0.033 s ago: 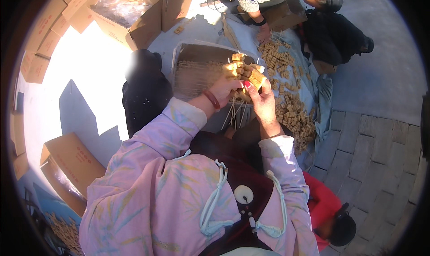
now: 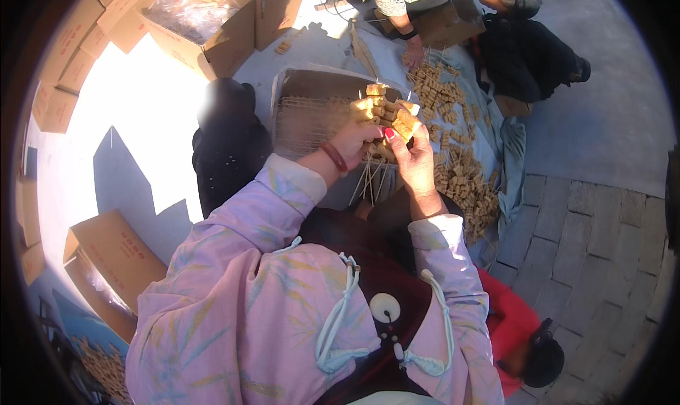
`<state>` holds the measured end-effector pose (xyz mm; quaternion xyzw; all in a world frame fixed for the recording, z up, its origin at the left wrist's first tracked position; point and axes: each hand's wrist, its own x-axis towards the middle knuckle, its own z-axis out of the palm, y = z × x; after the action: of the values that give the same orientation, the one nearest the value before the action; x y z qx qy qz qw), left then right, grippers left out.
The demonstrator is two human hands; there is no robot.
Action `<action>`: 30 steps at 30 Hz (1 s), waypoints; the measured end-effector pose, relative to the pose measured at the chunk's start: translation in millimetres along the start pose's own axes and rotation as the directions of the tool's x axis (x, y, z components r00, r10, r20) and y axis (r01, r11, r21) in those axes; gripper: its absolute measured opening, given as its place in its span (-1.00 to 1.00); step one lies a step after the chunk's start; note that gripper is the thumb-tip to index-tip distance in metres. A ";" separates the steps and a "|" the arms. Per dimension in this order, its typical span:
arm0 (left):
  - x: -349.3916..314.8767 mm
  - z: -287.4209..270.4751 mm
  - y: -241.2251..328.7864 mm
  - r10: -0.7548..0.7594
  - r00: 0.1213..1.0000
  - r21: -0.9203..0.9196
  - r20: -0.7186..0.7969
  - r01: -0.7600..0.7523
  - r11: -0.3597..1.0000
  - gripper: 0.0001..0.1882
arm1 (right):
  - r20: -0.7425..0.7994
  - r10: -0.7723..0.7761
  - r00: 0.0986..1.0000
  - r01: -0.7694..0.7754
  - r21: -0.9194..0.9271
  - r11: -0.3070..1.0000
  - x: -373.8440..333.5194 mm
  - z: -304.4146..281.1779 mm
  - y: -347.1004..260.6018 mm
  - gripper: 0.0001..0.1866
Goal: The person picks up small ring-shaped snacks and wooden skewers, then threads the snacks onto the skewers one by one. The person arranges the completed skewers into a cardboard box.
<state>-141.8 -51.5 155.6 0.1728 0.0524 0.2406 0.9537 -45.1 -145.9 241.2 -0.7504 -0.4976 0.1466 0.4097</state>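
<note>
In front of my chest I hold a bunch of food skewers (image 2: pixel 377 111), golden-brown rolled pieces on thin pale sticks. My left hand (image 2: pixel 348 143) is closed around the bunch from the left, a reddish-brown bangle on its wrist. From the right, my right hand (image 2: pixel 416 165) pinches a skewer at the bunch's near right side, thumb and fingers on its rolled pieces. Bare stick ends hang below my hands. Just beyond them stands an open carton (image 2: pixel 285 86) lined with rows of skewers; the bunch and my hands hide its right part.
Heaped skewers (image 2: pixel 464 192) lie on a pale sheet (image 2: pixel 511 150) to the right. At the far right a co-worker's hand (image 2: pixel 414 53) reaches to the pile. A person in black (image 2: pixel 230 146) sits left of the carton; one in red (image 2: pixel 506 320) is at lower right. Cardboard boxes (image 2: pixel 117 263) line the left.
My hands and the bunch are nearly unmoved. The co-worker's hand at the pile has shifted slightly left.
</note>
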 end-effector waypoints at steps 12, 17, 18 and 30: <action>3.2 -13.2 -10.2 -0.018 1.000 -0.002 -0.018 0.018 1.000 -0.59 | 0.066 0.323 0.944 -0.288 0.641 0.711 -0.6 1.4 -7.1 -0.46; 6.4 -12.3 -8.3 0.053 0.989 0.025 -0.137 -0.050 0.998 -0.59 | -0.110 0.314 0.943 -0.139 0.727 0.672 2.9 -36.4 3.6 -0.55; 5.9 -11.1 -7.9 0.064 0.986 0.021 -0.153 -0.062 0.998 -0.58 | -0.018 0.314 0.949 -0.206 0.719 0.663 6.2 -48.7 7.6 -0.55; -6.2 9.6 -7.1 -0.061 0.998 -0.019 -0.035 0.060 0.998 -0.50 | -0.078 0.420 0.904 -0.300 0.585 0.754 -14.6 24.5 23.4 -0.56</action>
<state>-142.3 -63.3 162.1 0.1585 0.0725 0.2150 0.9609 -52.6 -151.1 205.4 -0.6897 -0.2330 0.2843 0.6238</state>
